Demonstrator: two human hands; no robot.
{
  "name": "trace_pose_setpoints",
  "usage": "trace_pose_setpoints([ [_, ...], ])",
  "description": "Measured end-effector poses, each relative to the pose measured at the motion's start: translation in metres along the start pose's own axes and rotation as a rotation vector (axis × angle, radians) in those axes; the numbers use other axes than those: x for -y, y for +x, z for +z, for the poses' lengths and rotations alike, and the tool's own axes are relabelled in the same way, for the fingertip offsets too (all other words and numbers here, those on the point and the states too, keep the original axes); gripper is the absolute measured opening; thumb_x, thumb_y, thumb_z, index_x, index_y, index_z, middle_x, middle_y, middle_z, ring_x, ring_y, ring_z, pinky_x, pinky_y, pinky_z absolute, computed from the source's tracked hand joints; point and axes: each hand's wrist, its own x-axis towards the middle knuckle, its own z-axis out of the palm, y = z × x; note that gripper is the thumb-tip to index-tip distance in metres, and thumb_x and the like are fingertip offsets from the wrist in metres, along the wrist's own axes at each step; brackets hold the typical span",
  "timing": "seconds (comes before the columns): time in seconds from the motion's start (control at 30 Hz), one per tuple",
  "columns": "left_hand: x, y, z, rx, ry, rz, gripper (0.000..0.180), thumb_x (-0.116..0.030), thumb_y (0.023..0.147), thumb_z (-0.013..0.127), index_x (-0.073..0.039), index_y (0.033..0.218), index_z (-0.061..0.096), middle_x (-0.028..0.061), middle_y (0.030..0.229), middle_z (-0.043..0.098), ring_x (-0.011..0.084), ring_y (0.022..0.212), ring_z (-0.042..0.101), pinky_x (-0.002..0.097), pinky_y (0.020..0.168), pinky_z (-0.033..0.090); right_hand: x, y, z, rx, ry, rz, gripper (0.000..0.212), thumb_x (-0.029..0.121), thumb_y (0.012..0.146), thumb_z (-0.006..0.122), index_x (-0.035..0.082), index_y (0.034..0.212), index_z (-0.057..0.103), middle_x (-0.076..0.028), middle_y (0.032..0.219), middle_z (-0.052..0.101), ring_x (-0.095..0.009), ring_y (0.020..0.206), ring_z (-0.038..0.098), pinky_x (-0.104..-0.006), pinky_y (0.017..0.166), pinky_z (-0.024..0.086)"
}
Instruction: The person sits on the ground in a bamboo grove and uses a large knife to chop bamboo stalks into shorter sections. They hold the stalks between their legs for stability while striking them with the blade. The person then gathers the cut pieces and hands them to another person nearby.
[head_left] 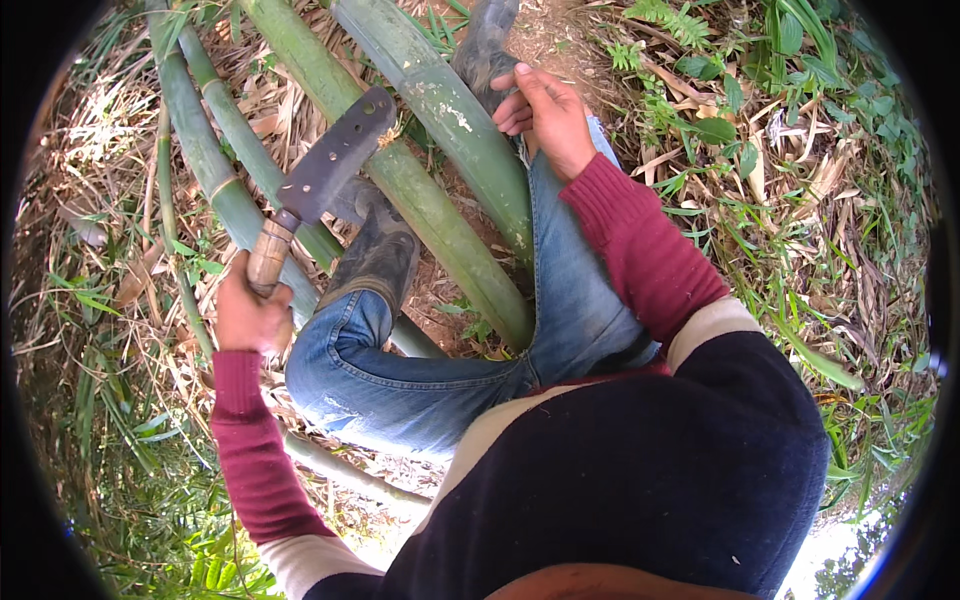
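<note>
My left hand [248, 312] is wrapped around the wooden handle of a broad, dark machete [335, 158] with several holes in its blade. The blade's far end overlaps a long green bamboo pole [430, 215] that runs between my legs. A frayed, pale nick shows on that pole beside the blade tip; whether they touch I cannot tell. My right hand [548, 112] is empty, thumb and forefinger extended and the other fingers loosely bent. It hovers above my knee, close to a second, thicker bamboo pole [455, 120] lying along my right leg.
More bamboo poles [205, 150] lie to the left, beyond the machete. My dark boots [375, 250] stand on brown soil among the poles. Dry leaves [820, 190] and green plants [715, 130] cover the ground on the right.
</note>
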Motion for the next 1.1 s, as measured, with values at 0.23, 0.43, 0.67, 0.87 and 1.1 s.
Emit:
trace_pose_setpoints([
  [0.23, -0.018, 0.024, -0.042, -0.156, -0.091, 0.021, 0.043, -0.002, 0.073, 0.066, 0.007, 0.114, 0.057, 0.0119, 0.087, 0.067, 0.0165, 0.064, 0.061, 0.0297, 0.061, 0.053, 0.000, -0.002, 0.000, 0.002, 0.003, 0.013, 0.045, 0.041, 0.105, 0.046, 0.001, 0.104, 0.067, -0.008, 0.069, 0.066, -0.012, 0.061, 0.061, -0.0262, 0.061, 0.052],
  [0.43, -0.005, 0.021, -0.023, 0.121, 0.024, -0.046, 0.051, -0.001, 0.073, 0.069, 0.008, 0.121, 0.054, 0.0149, 0.091, 0.067, 0.0190, 0.068, 0.065, 0.0304, 0.063, 0.056, 0.003, -0.003, 0.009, 0.023, 0.061, 0.028, 0.046, 0.042, 0.105, 0.046, 0.001, 0.104, 0.067, -0.008, 0.070, 0.067, -0.012, 0.061, 0.061, -0.0258, 0.061, 0.052],
  [0.67, -0.014, 0.029, -0.033, -0.135, -0.209, -0.087, 0.059, 0.003, 0.077, 0.066, 0.013, 0.132, 0.046, 0.0162, 0.097, 0.068, 0.0184, 0.072, 0.066, 0.0298, 0.062, 0.057, 0.016, 0.001, 0.014, 0.033, 0.226, -0.015, 0.046, 0.041, 0.105, 0.045, 0.000, 0.104, 0.067, -0.007, 0.070, 0.067, -0.011, 0.062, 0.062, -0.0256, 0.061, 0.052],
  [0.87, -0.007, 0.023, -0.030, 0.127, 0.030, -0.124, 0.051, -0.002, 0.071, 0.065, 0.005, 0.120, 0.058, 0.0141, 0.093, 0.068, 0.0193, 0.070, 0.066, 0.0333, 0.067, 0.056, 0.018, 0.004, 0.004, -0.015, 0.262, 0.010, 0.046, 0.040, 0.106, 0.044, 0.000, 0.104, 0.067, -0.008, 0.070, 0.067, -0.012, 0.063, 0.062, -0.0262, 0.060, 0.051],
  [1.1, -0.003, 0.026, -0.016, -0.098, -0.309, -0.156, 0.053, 0.001, 0.074, 0.064, 0.008, 0.125, 0.051, 0.0128, 0.087, 0.064, 0.0189, 0.065, 0.064, 0.0335, 0.061, 0.060, 0.014, 0.001, 0.011, 0.023, 0.253, -0.002, 0.045, 0.038, 0.106, 0.044, 0.000, 0.104, 0.067, -0.008, 0.071, 0.067, -0.013, 0.063, 0.062, -0.0269, 0.060, 0.051],
])
